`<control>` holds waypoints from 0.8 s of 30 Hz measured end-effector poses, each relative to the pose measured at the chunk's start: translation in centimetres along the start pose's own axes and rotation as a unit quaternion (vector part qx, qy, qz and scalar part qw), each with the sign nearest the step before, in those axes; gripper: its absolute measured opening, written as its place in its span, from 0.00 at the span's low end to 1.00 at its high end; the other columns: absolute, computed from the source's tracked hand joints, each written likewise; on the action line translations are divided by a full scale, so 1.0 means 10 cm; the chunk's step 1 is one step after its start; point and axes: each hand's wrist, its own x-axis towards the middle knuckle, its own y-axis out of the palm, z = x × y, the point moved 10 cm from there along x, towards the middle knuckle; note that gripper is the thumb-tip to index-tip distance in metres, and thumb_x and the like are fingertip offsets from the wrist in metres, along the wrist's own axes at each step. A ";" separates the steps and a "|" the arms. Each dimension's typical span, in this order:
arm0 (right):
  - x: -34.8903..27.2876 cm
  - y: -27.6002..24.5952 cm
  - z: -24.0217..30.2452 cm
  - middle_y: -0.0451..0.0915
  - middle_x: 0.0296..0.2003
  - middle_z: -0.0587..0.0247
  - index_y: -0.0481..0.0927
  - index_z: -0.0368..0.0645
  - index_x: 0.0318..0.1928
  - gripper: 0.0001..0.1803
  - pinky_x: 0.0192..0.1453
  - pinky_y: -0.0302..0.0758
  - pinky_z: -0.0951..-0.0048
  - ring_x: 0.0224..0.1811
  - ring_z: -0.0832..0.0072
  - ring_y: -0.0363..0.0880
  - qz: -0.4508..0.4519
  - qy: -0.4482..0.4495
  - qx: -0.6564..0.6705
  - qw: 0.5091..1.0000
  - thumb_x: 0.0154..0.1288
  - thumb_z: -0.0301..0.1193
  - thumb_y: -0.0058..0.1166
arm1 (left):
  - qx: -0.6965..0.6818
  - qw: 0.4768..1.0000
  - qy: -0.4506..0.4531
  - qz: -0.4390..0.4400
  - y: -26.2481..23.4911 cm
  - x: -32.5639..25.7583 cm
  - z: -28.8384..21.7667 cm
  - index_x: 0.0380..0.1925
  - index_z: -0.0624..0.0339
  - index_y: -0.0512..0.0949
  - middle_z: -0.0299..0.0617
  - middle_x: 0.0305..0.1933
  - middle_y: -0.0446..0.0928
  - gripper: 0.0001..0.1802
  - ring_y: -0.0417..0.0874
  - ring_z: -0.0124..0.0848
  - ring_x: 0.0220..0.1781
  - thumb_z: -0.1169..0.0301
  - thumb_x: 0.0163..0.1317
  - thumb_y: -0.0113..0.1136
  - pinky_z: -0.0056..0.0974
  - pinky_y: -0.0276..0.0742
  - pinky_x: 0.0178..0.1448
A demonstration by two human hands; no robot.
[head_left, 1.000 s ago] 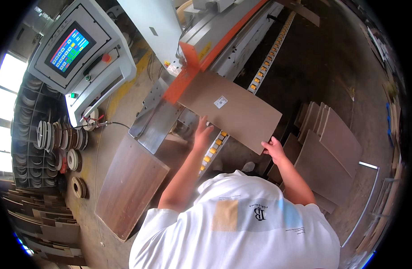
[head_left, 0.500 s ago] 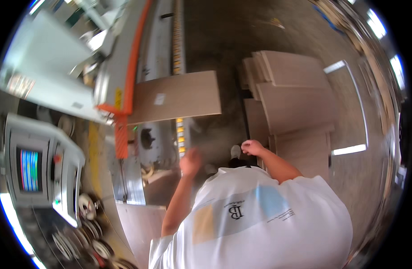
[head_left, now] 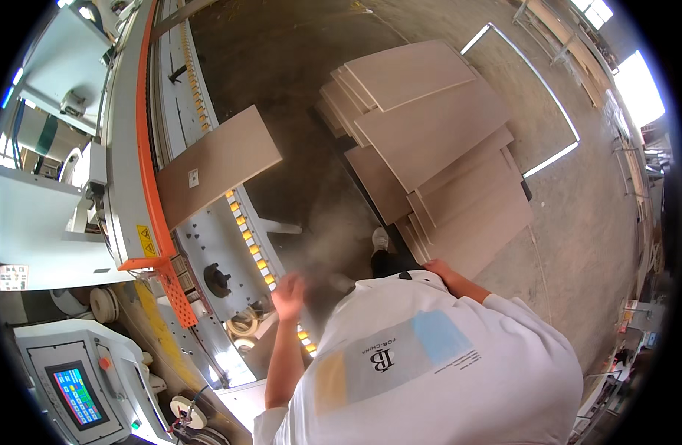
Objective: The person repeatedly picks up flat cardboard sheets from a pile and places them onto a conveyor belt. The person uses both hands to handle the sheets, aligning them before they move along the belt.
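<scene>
A brown rectangular panel lies flat on the feed track of the edge-banding machine, with no hand on it. My left hand hangs blurred in the air over the roller strip, below the panel, fingers apart and holding nothing. My right hand is low at my right side, at the near edge of a stack of similar panels on the floor. Only part of that hand shows past my shoulder, so its grip is unclear.
An orange guard rail runs along the machine. A control console with a lit screen stands at the lower left, with rolls of edge tape nearby. My shoe stands on the concrete floor between machine and stack.
Both hands held the panel against the machine a second ago. They have let go; the panel rests on the track, and my view and right hand have swung toward the floor stack.
</scene>
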 end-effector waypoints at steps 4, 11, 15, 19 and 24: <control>0.29 -0.35 0.23 0.86 0.39 0.55 0.87 0.46 0.41 0.17 0.47 0.81 0.60 0.43 0.61 0.86 0.067 0.063 -0.004 0.996 0.69 0.43 0.51 | 0.015 1.000 0.013 -0.024 -0.07 0.04 -0.01 0.46 0.65 0.83 0.37 0.31 0.84 0.11 0.82 0.22 0.31 0.72 0.65 0.63 0.30 0.79 0.36; 0.88 -1.20 0.33 0.88 0.35 0.59 0.87 0.39 0.39 0.17 0.41 0.82 0.67 0.33 0.71 0.86 -0.055 0.157 0.299 0.940 0.66 0.41 0.58 | 0.170 0.981 -0.024 -0.093 -0.21 0.11 0.26 0.42 0.57 0.85 0.40 0.32 0.86 0.11 0.85 0.29 0.34 0.66 0.63 0.63 0.36 0.81 0.43; 1.10 -1.38 0.18 0.88 0.35 0.62 0.87 0.42 0.42 0.16 0.37 0.81 0.68 0.32 0.73 0.85 0.000 0.127 0.290 0.949 0.69 0.42 0.57 | 0.211 0.969 -0.062 -0.113 -0.11 0.20 0.27 0.40 0.53 0.86 0.41 0.33 0.86 0.11 0.86 0.34 0.34 0.62 0.63 0.63 0.39 0.80 0.43; 1.19 -1.26 -0.34 0.87 0.36 0.63 0.85 0.43 0.46 0.16 0.35 0.80 0.69 0.32 0.75 0.84 0.017 0.203 0.394 0.896 0.71 0.41 0.57 | 0.240 0.966 -0.089 -0.033 0.15 0.42 0.88 0.45 0.53 0.83 0.41 0.42 0.85 0.13 0.85 0.34 0.34 0.61 0.66 0.60 0.41 0.80 0.39; 1.08 -1.21 -0.86 0.87 0.38 0.63 0.83 0.43 0.48 0.15 0.34 0.79 0.69 0.33 0.75 0.83 0.016 0.272 0.455 0.847 0.71 0.40 0.55 | 0.158 0.969 -0.106 0.156 1.38 0.78 0.64 0.54 0.58 0.79 0.44 0.53 0.83 0.17 0.87 0.34 0.38 0.62 0.70 0.57 0.35 0.81 0.39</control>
